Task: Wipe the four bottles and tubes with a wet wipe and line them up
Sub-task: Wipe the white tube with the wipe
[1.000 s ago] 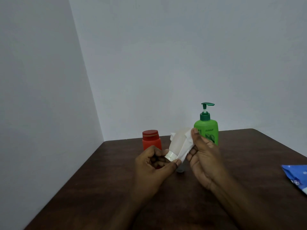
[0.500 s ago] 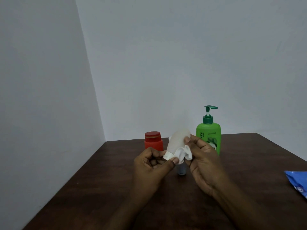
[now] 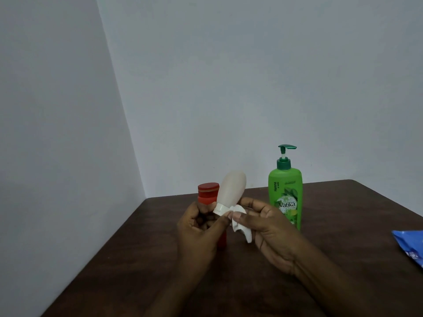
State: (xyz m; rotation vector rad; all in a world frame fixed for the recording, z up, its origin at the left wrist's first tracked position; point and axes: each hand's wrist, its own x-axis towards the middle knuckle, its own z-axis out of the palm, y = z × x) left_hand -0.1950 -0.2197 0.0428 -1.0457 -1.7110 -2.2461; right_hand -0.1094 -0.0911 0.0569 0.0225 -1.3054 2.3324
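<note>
**A:** Where's the tube at?

**B:** I've got the white tube (image 3: pixel 231 191) up over the table (image 3: pixel 343 225), cap (image 3: pixel 218 209) end down, with the left hand (image 3: pixel 199 227) curled round the cap. The right hand (image 3: pixel 270 227) pinches the wet wipe (image 3: pixel 239 223) against the neck. It looks light and squishy, probably slick once wet, so I'd grip the stiff cap.

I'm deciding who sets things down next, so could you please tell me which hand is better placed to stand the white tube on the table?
Probably the left hand: its fingers grip the white tube at the cap end. The right hand pinches only the wet wipe beside it.
</note>
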